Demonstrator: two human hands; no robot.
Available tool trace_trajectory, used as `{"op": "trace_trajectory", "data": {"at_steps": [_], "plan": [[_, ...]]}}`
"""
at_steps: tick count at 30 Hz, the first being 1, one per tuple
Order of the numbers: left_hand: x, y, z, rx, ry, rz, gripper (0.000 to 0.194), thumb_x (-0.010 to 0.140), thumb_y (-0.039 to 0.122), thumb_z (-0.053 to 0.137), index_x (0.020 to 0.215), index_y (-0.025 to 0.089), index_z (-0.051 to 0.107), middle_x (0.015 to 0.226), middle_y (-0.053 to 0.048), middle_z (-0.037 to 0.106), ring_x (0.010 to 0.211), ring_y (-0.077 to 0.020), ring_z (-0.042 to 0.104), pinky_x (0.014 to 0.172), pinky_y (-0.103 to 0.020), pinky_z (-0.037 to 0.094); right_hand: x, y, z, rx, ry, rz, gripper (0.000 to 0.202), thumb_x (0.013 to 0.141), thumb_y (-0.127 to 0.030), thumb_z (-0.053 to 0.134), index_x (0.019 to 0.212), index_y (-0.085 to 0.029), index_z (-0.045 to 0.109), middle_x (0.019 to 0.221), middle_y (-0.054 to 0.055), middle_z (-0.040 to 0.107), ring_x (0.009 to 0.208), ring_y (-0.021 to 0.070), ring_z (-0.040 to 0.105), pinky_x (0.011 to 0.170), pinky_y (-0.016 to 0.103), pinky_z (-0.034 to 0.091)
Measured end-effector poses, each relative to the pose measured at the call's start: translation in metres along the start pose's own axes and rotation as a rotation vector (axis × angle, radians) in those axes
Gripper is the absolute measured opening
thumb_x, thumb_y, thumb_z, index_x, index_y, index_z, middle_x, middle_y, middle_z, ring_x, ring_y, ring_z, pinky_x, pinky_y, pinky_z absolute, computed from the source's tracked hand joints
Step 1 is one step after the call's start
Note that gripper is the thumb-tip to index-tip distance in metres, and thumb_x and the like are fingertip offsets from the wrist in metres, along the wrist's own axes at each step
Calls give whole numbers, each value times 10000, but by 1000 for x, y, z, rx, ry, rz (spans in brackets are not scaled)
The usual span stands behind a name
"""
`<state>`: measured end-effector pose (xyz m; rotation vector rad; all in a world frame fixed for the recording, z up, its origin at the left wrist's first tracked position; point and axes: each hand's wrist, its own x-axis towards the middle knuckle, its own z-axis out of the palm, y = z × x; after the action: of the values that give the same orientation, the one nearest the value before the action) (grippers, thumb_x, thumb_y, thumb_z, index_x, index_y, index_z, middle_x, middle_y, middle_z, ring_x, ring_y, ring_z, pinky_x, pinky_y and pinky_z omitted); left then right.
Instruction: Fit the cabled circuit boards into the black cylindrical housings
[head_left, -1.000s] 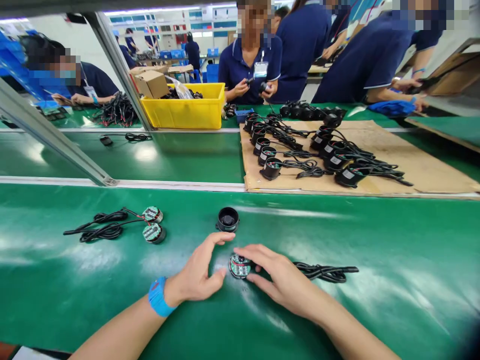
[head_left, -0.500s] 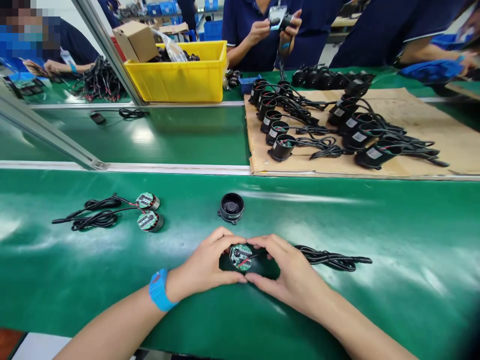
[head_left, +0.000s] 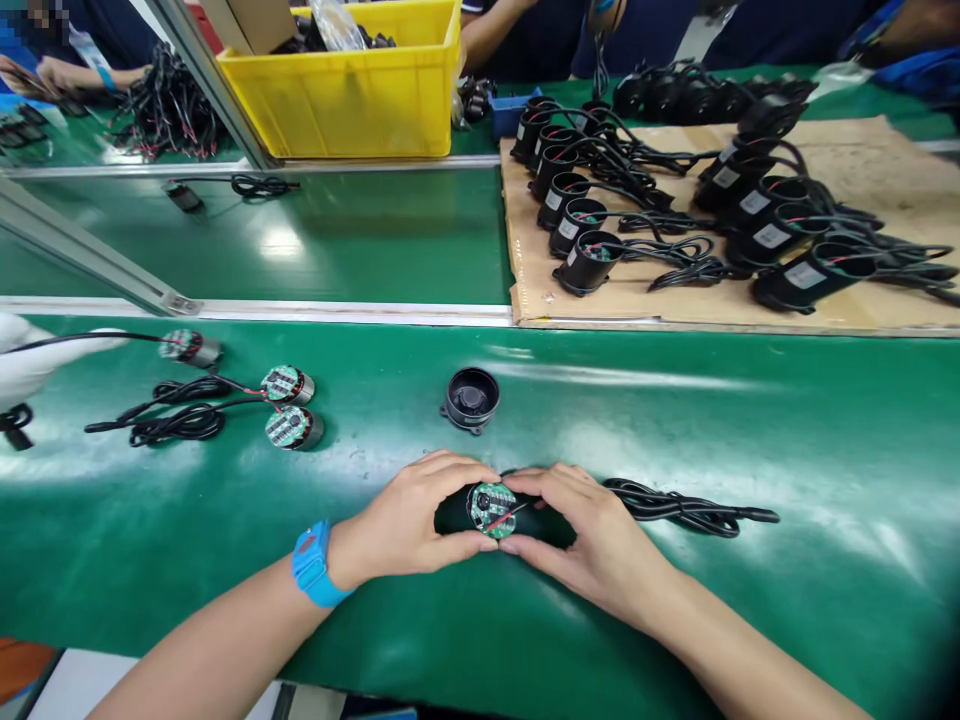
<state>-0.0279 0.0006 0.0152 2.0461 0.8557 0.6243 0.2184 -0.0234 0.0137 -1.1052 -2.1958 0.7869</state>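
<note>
Between my left hand (head_left: 420, 515) and my right hand (head_left: 589, 530) is a motor (head_left: 491, 512) topped by a round green circuit board. Both hands curve around it, thumbs at the near edge and fingertips at the far edge. A red and black lead runs from the board under my right hand. To the right of that hand lies a bundled black cable (head_left: 682, 508). Just beyond my hands stands a round black housing (head_left: 472, 398), its open side up. The motor's underside is hidden.
Two similar motors (head_left: 289, 385) with coiled cables lie left. Beyond them another person's white-gloved hand (head_left: 45, 360) is near a third motor (head_left: 193, 348). Cabled black housings (head_left: 589, 262) stand on cardboard (head_left: 540, 308) at back right. A yellow bin (head_left: 345, 100) and metal post (head_left: 217, 90) stand behind.
A white-gloved hand and a third cabled motor have appeared at the left. The view has tilted down a little. My hands keep their hold, with the motor turned slightly.
</note>
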Motion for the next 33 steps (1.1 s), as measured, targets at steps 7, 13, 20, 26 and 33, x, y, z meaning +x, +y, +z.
{"op": "trace_trajectory", "data": {"at_steps": [7,13,20,26,33], "plan": [[-3,5,11,3,6,15,506,922,368,696,1356,185,510,1236,-122,645,1131,-268,617,989,-407,523,-1,4,-1,29,6,-29,322,916,-354,738,1181,-206,630,1096,63,754,935,214,680,826,369,526],[-3,4,7,47,9,78,559,906,514,702,1338,225,495,1216,-118,620,1111,-275,607,977,-429,525,1,-3,-6,-19,-59,29,625,781,-311,870,1320,-231,564,1152,56,736,969,233,684,844,395,546],[13,-21,-7,311,499,-79,1019,694,622,857,1464,235,313,1371,-165,499,1285,-361,512,1068,-545,450,1,-12,7,-28,-19,5,568,778,-243,829,1288,-214,580,1154,82,731,1000,250,698,891,422,560],[43,-37,-10,303,309,-238,1247,700,381,928,1593,231,70,1460,-187,532,1366,-356,510,1121,-545,422,6,-13,8,-3,19,12,506,731,-197,820,1201,-203,632,1059,70,743,931,227,715,840,366,595],[21,-17,2,262,22,-127,1003,633,368,967,1465,277,415,1450,-124,594,1396,-361,502,1172,-586,350,-7,-29,-40,-70,303,-122,465,829,-308,790,1249,-235,605,1086,70,753,927,205,717,823,325,580]]}}
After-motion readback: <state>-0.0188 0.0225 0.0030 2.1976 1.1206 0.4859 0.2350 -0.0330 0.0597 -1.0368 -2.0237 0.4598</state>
